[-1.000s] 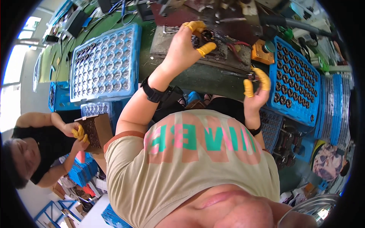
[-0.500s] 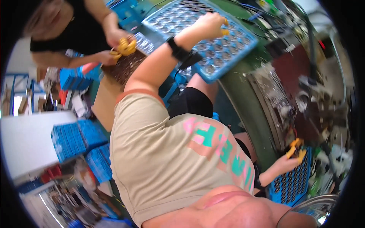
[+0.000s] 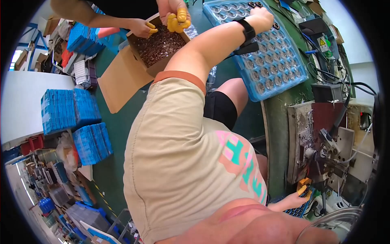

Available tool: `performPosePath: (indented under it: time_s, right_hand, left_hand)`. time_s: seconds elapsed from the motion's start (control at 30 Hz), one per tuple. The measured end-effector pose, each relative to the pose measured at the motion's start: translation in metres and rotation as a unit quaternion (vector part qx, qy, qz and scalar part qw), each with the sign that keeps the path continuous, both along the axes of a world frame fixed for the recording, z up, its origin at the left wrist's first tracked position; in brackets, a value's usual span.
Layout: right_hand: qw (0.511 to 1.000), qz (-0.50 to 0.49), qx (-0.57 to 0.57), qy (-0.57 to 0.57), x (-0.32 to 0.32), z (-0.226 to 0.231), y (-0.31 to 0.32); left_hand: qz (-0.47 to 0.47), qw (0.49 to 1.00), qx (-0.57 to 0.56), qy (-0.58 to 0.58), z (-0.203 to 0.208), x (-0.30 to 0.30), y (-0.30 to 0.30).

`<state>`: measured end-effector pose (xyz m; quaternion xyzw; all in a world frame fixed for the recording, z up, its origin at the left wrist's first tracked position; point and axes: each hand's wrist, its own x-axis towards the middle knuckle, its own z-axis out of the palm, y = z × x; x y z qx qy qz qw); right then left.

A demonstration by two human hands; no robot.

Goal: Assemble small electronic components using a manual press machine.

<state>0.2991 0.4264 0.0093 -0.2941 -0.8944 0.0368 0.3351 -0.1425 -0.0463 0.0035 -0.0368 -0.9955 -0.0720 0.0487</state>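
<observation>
My left hand, with a black band on its wrist, reaches over a blue tray at the upper right. The tray carries rows of round clear-and-metal pieces. Black round parts sit beside the hand; its fingertips are mostly hidden behind the knuckles. At the lower right, my right hand wears yellow finger covers and is closed, with something small and dark at its fingertips that I cannot make out. Beneath it is a second blue tray, largely hidden by my forearm.
A co-worker's hands, in yellow finger covers, are over a cardboard box of small dark brown pieces. Stacked blue trays stand at left. A metal bench machine with cables lies right, on the green worktop.
The view has shifted, showing the box more fully. My left hand now lies farther along the tray, near black parts. My right hand is lower in view, with less of its tray showing.
</observation>
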Motion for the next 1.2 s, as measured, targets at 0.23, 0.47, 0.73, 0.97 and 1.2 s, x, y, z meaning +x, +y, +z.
performPosePath:
  time_s: [0.23, 0.47, 0.73, 0.97, 1.2]
  right_hand:
    - [0.999, -0.021, -0.009, -0.022, 0.004, 0.009, -0.005]
    - [1.0, -0.01, -0.018, 0.019, 0.016, 0.022, -0.03]
    - [0.994, -0.013, -0.017, 0.11, 0.053, 0.015, -0.003]
    - [0.981, 0.002, -0.005, 0.194, 0.097, 0.021, 0.003]
    - [0.961, -0.127, -0.071, 0.237, 0.137, 0.027, 0.012]
  left_hand:
    - [0.031, 0.999, 0.037, 0.02, -0.006, -0.001, 0.004]
    - [0.076, 0.99, 0.065, 0.098, -0.04, -0.041, 0.006]
    - [0.013, 0.974, 0.185, 0.132, -0.028, -0.014, -0.029]
    - [0.006, 0.988, 0.115, 0.103, -0.017, -0.035, -0.057]
    - [-0.149, 0.847, 0.511, 0.001, 0.012, -0.025, -0.071]
